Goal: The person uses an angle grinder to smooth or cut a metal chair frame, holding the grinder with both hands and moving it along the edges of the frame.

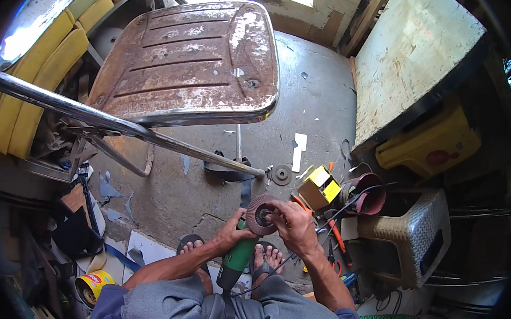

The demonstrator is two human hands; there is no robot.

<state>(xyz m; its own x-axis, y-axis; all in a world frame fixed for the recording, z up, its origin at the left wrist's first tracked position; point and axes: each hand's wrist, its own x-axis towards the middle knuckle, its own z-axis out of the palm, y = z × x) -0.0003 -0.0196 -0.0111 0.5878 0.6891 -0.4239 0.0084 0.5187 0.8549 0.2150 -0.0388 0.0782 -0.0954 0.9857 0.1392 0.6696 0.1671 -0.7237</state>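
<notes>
Upright between my knees stands a green and black angle grinder (pixel 237 257), its cord trailing off to the right. My left hand (pixel 230 235) is wrapped round its upper body. On the grinder's head sits a reddish-brown flap disc (pixel 254 223), facing up. The fingers of my right hand (pixel 294 223) are bent and pinched together at the disc's centre. Whatever lies between those fingertips is too small to make out. A rusty metal chair seat (pixel 197 60) with a chrome tube frame (pixel 202 154) is tipped on the floor ahead, apart from both hands.
A loose round disc (pixel 281 174) lies near the frame's tube end. At right are a yellow box (pixel 320 188), orange-handled tools (pixel 339 235), a pink container (pixel 367 194) and a patterned stool (pixel 407 235). Yellow cushions (pixel 40 97) stack at left; a yellow can (pixel 94 284) stands lower left.
</notes>
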